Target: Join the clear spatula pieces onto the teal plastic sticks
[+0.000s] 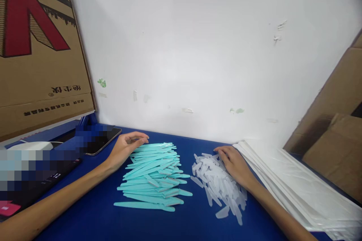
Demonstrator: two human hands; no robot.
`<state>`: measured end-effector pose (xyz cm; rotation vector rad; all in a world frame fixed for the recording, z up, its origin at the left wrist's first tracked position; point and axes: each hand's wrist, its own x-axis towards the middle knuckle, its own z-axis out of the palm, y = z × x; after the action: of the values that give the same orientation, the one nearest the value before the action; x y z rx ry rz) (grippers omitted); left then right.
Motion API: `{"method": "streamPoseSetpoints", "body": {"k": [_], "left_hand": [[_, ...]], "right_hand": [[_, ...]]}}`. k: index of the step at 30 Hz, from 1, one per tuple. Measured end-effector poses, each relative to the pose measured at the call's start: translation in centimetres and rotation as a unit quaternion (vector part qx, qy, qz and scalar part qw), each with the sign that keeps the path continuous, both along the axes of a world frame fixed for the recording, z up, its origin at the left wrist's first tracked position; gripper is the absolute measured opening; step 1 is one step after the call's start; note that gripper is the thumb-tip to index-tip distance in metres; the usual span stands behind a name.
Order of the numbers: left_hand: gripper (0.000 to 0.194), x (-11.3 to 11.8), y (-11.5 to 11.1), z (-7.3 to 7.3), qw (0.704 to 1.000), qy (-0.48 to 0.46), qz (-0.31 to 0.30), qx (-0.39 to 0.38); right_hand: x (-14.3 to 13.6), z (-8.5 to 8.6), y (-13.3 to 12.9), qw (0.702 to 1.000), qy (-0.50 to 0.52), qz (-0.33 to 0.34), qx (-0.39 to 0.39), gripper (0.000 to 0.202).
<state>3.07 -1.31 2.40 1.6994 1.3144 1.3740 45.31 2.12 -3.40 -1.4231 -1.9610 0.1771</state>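
Observation:
Teal eyebrow razors (152,173) lie in a loose heap on the blue tabletop, mostly side by side with handles pointing left. My left hand (127,147) rests at the far left corner of this heap, thumb and forefinger stretched out and slightly apart, nothing visible between them. To the right is a pile of translucent white blade caps (216,180), some overlapping and a few lying loose at the near edge. Along its far right side rests my right hand (232,162), palm down with fingers loosely extended. Nothing shows in it, though its underside is hidden.
A smartphone (104,141) lies left of my left hand, with a dark object (53,177) nearer me. White plastic sheets or bags (296,184) are stacked on the right. Cardboard boxes (42,75) stand at both sides, and a white wall (186,45) closes off the back.

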Motion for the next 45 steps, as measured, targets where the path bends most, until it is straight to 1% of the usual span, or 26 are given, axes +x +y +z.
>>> {"method": "streamPoseSetpoints", "body": {"k": [12, 19, 25, 40, 45], "left_hand": [[0.039, 0.24, -0.16, 0.05, 1.000, -0.019, -0.002, 0.003], [0.035, 0.22, -0.23, 0.03, 1.000, -0.014, -0.014, -0.001], [0.037, 0.23, -0.25, -0.05, 1.000, -0.016, -0.014, -0.001], [0.037, 0.56, -0.63, 0.40, 1.000, 0.008, -0.014, 0.002], [0.038, 0.42, -0.58, 0.29, 1.000, 0.007, -0.017, 0.005]], "right_hand": [[-0.03, 0.04, 0.03, 1.000, -0.002, 0.003, 0.005, 0.040], [-0.03, 0.02, -0.05, 1.000, 0.002, 0.002, 0.006, 0.039], [-0.03, 0.04, -0.04, 1.000, 0.000, 0.005, -0.001, 0.041], [-0.08, 0.13, -0.09, 1.000, -0.003, 0.007, -0.005, 0.041], [-0.08, 0.12, -0.11, 1.000, -0.002, 0.006, -0.002, 0.039]]}}
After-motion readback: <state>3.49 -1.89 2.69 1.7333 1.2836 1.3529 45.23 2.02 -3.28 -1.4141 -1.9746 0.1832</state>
